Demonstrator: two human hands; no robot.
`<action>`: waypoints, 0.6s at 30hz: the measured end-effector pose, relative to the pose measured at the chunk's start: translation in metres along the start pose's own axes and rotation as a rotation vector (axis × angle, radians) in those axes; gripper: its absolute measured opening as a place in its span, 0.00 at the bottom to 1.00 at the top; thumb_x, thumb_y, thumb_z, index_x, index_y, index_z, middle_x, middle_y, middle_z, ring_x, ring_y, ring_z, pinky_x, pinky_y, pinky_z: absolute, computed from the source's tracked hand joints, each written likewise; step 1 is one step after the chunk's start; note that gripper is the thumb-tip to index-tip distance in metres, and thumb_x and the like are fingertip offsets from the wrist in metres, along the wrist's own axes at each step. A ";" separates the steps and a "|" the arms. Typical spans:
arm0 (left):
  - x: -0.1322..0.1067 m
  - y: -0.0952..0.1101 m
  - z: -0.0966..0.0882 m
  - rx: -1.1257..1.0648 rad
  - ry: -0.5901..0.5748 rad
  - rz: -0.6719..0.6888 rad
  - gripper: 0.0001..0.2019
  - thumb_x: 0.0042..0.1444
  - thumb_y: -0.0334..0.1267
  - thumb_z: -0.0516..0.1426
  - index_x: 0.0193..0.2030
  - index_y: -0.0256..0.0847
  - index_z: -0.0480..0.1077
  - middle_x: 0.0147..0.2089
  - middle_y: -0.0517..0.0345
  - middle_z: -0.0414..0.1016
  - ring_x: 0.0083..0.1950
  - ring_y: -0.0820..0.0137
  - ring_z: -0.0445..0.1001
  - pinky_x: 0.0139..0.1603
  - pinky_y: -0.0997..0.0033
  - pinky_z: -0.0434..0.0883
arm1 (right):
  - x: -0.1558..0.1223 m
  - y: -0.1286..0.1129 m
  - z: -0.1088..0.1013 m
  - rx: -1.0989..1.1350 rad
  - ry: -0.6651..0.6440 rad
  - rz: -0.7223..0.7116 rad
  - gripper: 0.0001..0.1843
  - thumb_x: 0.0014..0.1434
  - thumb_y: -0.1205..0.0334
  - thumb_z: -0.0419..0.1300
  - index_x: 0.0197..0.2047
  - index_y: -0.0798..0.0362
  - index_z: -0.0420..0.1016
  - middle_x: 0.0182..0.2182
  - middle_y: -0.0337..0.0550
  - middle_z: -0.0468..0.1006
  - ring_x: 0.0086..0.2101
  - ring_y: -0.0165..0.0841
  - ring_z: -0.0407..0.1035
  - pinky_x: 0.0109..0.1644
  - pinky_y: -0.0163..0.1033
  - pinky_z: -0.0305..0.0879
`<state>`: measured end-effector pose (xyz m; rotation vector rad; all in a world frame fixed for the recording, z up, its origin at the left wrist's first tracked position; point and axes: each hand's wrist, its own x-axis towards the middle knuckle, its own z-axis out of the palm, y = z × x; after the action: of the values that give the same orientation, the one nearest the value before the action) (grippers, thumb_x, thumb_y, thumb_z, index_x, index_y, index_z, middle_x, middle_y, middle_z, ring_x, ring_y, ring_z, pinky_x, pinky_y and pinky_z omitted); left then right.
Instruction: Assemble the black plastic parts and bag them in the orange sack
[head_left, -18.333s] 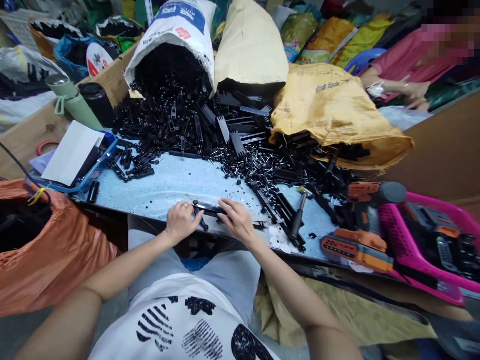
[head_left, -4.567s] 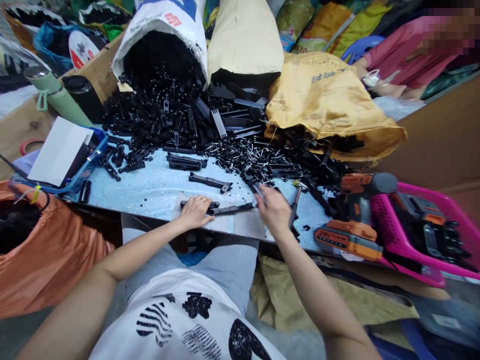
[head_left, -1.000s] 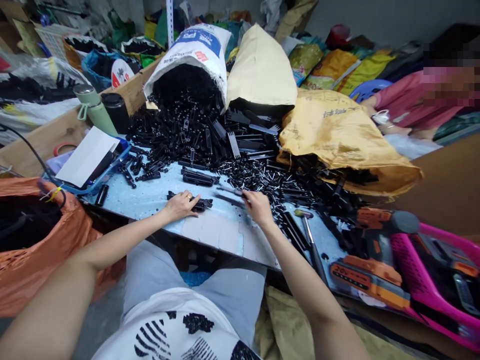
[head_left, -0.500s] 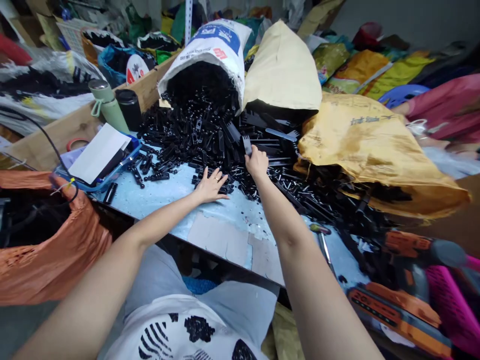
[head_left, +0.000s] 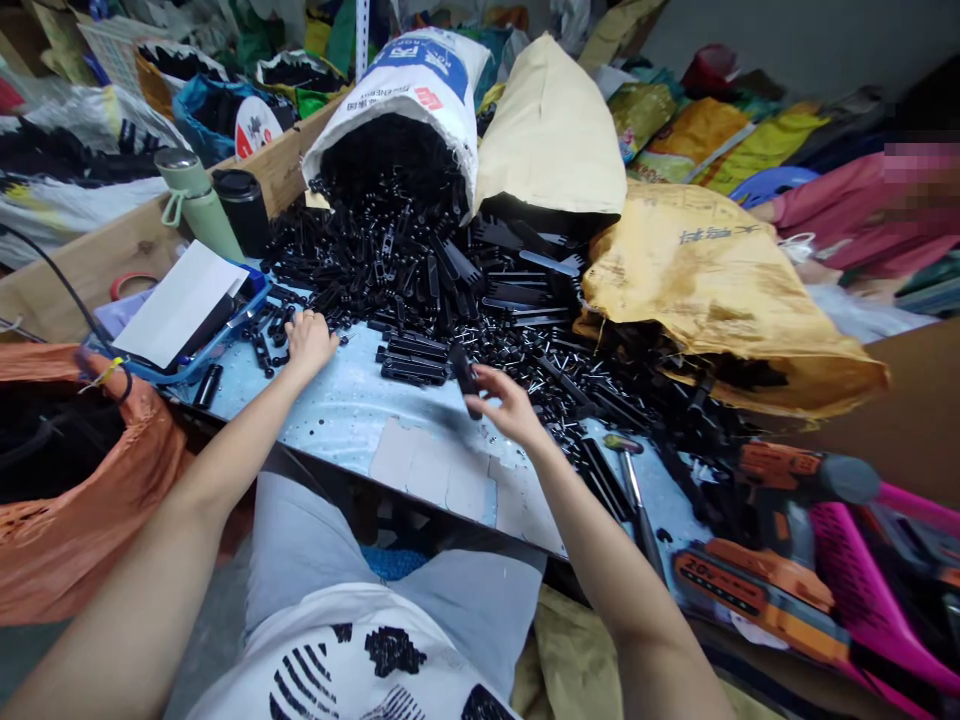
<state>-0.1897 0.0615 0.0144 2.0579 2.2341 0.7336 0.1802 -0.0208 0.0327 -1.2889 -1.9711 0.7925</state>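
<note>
My right hand (head_left: 510, 405) pinches a flat black plastic piece (head_left: 463, 380) between thumb and fingers, holding it over the table beside a row of similar black strips (head_left: 412, 358). At the left of the table, my left hand (head_left: 311, 342) is among small black jointed parts (head_left: 262, 350). Its fingers curl down and their tips are partly hidden, so I cannot make out what they hold. Behind both hands spreads a large heap of black parts (head_left: 375, 265), with some fork-ended flat pieces (head_left: 457, 262) on it.
Black parts spill from a white sack (head_left: 420, 85); a cream sack (head_left: 555, 130) and a yellow sack (head_left: 697, 270) lie beside it. At right are a hammer (head_left: 634, 480) and an orange drill (head_left: 780, 540). A blue tray (head_left: 187, 372), green bottle (head_left: 199, 205) and black cup (head_left: 241, 210) stand left.
My left hand has moved left from the row of strips to the small jointed parts. My right hand has come nearer from the heap, holding a black piece whose forked end showed earlier.
</note>
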 end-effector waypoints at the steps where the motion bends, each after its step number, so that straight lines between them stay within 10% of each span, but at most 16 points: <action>1: -0.006 0.003 -0.004 -0.072 0.073 0.055 0.13 0.52 0.40 0.57 0.39 0.31 0.66 0.51 0.37 0.68 0.59 0.50 0.61 0.59 0.47 0.58 | -0.024 -0.006 -0.001 -0.095 -0.094 -0.032 0.29 0.56 0.52 0.60 0.59 0.50 0.63 0.45 0.49 0.74 0.44 0.39 0.69 0.47 0.46 0.66; 5: -0.046 0.029 -0.020 -0.451 0.174 0.277 0.16 0.59 0.48 0.53 0.47 0.38 0.63 0.49 0.49 0.70 0.54 0.63 0.69 0.55 0.61 0.67 | -0.090 -0.014 -0.005 -0.431 -0.309 -0.132 0.19 0.60 0.64 0.52 0.55 0.48 0.68 0.49 0.49 0.73 0.50 0.41 0.65 0.53 0.49 0.62; 11: -0.118 0.098 -0.014 -0.458 -0.146 0.498 0.19 0.59 0.54 0.51 0.45 0.39 0.66 0.41 0.52 0.74 0.42 0.66 0.74 0.41 0.69 0.71 | -0.083 -0.012 0.030 -0.690 0.116 0.475 0.35 0.58 0.43 0.53 0.60 0.60 0.63 0.37 0.60 0.75 0.37 0.47 0.70 0.39 0.48 0.64; 18: -0.164 0.129 -0.013 -0.666 -0.384 0.365 0.21 0.66 0.44 0.42 0.59 0.37 0.63 0.42 0.52 0.73 0.33 0.72 0.73 0.40 0.70 0.72 | -0.068 -0.038 0.071 0.281 0.093 0.347 0.33 0.61 0.41 0.43 0.66 0.47 0.51 0.43 0.48 0.73 0.34 0.35 0.71 0.38 0.42 0.69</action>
<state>-0.0508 -0.0950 0.0219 2.0252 1.2061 0.8536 0.1250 -0.1070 0.0058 -1.4819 -1.5179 1.1097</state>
